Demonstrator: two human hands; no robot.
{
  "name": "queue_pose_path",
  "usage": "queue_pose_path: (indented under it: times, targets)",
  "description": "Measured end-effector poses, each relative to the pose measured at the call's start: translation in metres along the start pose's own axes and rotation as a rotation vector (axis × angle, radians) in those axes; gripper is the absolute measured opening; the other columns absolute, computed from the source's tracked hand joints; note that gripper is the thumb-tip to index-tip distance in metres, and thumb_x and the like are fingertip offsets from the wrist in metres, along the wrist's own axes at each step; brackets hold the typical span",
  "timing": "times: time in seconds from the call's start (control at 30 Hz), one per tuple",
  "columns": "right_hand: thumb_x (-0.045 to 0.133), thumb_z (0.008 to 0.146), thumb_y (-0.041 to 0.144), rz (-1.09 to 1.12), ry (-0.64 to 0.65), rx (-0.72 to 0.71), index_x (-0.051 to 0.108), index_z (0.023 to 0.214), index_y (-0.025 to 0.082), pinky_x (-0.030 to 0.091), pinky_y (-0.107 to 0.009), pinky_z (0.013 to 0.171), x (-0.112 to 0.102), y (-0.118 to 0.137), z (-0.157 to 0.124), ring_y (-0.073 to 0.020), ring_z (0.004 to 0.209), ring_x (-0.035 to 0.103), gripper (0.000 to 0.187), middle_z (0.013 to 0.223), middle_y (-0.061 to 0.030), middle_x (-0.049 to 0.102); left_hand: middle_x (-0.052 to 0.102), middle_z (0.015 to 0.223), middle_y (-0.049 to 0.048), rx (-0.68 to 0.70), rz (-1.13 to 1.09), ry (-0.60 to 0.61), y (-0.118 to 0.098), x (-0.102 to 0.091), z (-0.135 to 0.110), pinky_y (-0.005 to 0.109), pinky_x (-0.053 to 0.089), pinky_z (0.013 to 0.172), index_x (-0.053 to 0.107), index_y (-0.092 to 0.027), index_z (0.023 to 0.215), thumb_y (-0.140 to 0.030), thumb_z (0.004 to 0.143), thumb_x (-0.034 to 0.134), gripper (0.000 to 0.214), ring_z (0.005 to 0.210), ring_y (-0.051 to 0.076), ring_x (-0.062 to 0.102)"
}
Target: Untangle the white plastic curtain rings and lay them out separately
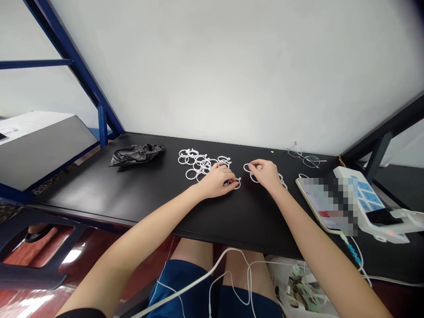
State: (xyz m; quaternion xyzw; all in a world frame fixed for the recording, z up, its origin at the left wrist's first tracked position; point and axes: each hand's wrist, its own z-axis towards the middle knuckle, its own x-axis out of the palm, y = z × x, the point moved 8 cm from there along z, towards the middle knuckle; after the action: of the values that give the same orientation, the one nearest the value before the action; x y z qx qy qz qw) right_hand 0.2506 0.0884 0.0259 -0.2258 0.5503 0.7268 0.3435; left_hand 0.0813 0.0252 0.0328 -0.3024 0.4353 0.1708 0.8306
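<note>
A loose group of several white rings with small knobs (191,174), like curtain rings, lies on the black tabletop (145,194). My left hand (217,181) rests at the right edge of this group, its fingers closed on a white ring (236,187). To the right, my right hand (266,173) pinches another white ring (245,167) between thumb and fingertips. More white rings (282,181) lie under and beside that hand, partly hidden by it.
A crumpled black plastic bag (137,154) lies at the left. Eyeglasses (310,160), a charging phone (323,207) and a white power strip (367,198) are on the right. White cables (228,250) hang across my lap. A wall rises behind the table.
</note>
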Motion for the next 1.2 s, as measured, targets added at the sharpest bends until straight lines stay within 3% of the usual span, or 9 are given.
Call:
queue_pose_path:
  times: [0.07, 0.2, 0.3, 0.43, 0.53, 0.7, 0.9, 1.07, 1.2]
  targets:
    - [0.064, 0.074, 0.044, 0.131, -0.042, -0.03, 0.072, 0.075, 0.016, 0.038, -0.028, 0.053, -0.002, 0.008, -0.004, -0.0125, 0.047, 0.046, 0.029, 0.048, 0.002, 0.049, 0.065, 0.077, -0.0009, -0.007, 0.007, -0.017, 0.002, -0.001, 0.0, 0.041, 0.028, 0.109, 0.062, -0.019, 0.08, -0.028, 0.092, 0.054, 0.017, 0.083, 0.015, 0.059]
    - [0.07, 0.069, 0.053, 0.484, 0.15, 0.03, 0.07, 0.08, 0.015, 0.034, -0.025, 0.041, 0.019, 0.019, -0.013, -0.0093, 0.039, 0.041, 0.039, 0.047, 0.003, 0.051, 0.066, 0.089, 0.0018, -0.017, 0.021, -0.11, 0.004, -0.006, 0.0, 0.039, 0.034, 0.102, 0.061, -0.02, 0.096, -0.028, 0.092, 0.054, 0.011, 0.09, 0.018, 0.059]
    - [0.074, 0.067, 0.052, 0.573, 0.167, -0.039, 0.069, 0.08, 0.015, 0.038, -0.024, 0.039, 0.022, 0.032, -0.019, -0.0091, 0.04, 0.046, 0.039, 0.055, 0.0005, 0.058, 0.066, 0.099, 0.004, -0.029, 0.017, -0.188, 0.006, -0.012, -0.001, 0.039, 0.038, 0.098, 0.057, -0.02, 0.107, -0.031, 0.089, 0.059, 0.022, 0.097, 0.02, 0.059]
    - [0.072, 0.074, 0.045, 0.523, 0.081, -0.193, 0.07, 0.087, 0.016, 0.047, -0.026, 0.045, 0.014, 0.049, -0.028, -0.0123, 0.047, 0.055, 0.031, 0.061, -0.0011, 0.062, 0.062, 0.117, 0.008, -0.098, 0.014, -0.26, 0.011, -0.019, -0.003, 0.041, 0.039, 0.099, 0.05, -0.021, 0.121, -0.034, 0.083, 0.067, 0.043, 0.111, 0.024, 0.056]
    - [0.067, 0.082, 0.036, 0.331, -0.063, -0.467, 0.072, 0.088, 0.019, 0.049, -0.026, 0.049, 0.001, 0.074, -0.043, -0.0109, 0.051, 0.055, 0.019, 0.073, -0.0033, 0.067, 0.057, 0.128, 0.0099, -0.126, 0.013, -0.28, 0.015, -0.02, -0.004, 0.043, 0.038, 0.102, 0.044, -0.022, 0.13, -0.033, 0.081, 0.069, 0.056, 0.119, 0.026, 0.053]
    - [0.065, 0.086, 0.029, 0.255, -0.128, -0.697, 0.074, 0.091, 0.02, 0.051, -0.025, 0.053, -0.001, 0.097, -0.063, -0.0121, 0.053, 0.059, 0.013, 0.07, -0.0024, 0.071, 0.062, 0.122, 0.0067, -0.081, 0.003, -0.245, 0.015, -0.014, -0.004, 0.044, 0.03, 0.11, 0.047, -0.023, 0.125, -0.027, 0.082, 0.065, 0.047, 0.113, 0.022, 0.058]
    - [0.064, 0.087, 0.033, 0.27, -0.102, -0.685, 0.074, 0.094, 0.021, 0.053, -0.026, 0.055, 0.001, 0.096, -0.062, -0.0136, 0.058, 0.063, 0.018, 0.081, -0.0043, 0.075, 0.066, 0.106, 0.0037, -0.048, 0.006, -0.26, 0.01, -0.016, -0.002, 0.04, 0.032, 0.106, 0.053, -0.021, 0.113, -0.021, 0.078, 0.062, 0.036, 0.103, 0.02, 0.06]
    - [0.063, 0.085, 0.042, 0.215, -0.077, -0.483, 0.076, 0.094, 0.023, 0.054, -0.031, 0.062, -0.002, 0.077, -0.047, -0.0167, 0.059, 0.064, 0.025, 0.081, -0.0053, 0.075, 0.063, 0.099, 0.0043, -0.065, 0.018, -0.307, 0.007, -0.025, -0.003, 0.036, 0.038, 0.095, 0.054, -0.019, 0.108, -0.015, 0.079, 0.056, 0.03, 0.097, 0.019, 0.059]
    - [0.061, 0.084, 0.043, 0.248, -0.016, -0.385, 0.075, 0.092, 0.022, 0.052, -0.031, 0.058, 0.006, 0.067, -0.042, -0.016, 0.054, 0.061, 0.027, 0.073, -0.004, 0.073, 0.063, 0.097, 0.0038, -0.069, 0.006, -0.26, 0.007, -0.023, -0.003, 0.037, 0.038, 0.095, 0.054, -0.02, 0.106, -0.02, 0.084, 0.055, 0.022, 0.094, 0.019, 0.059]
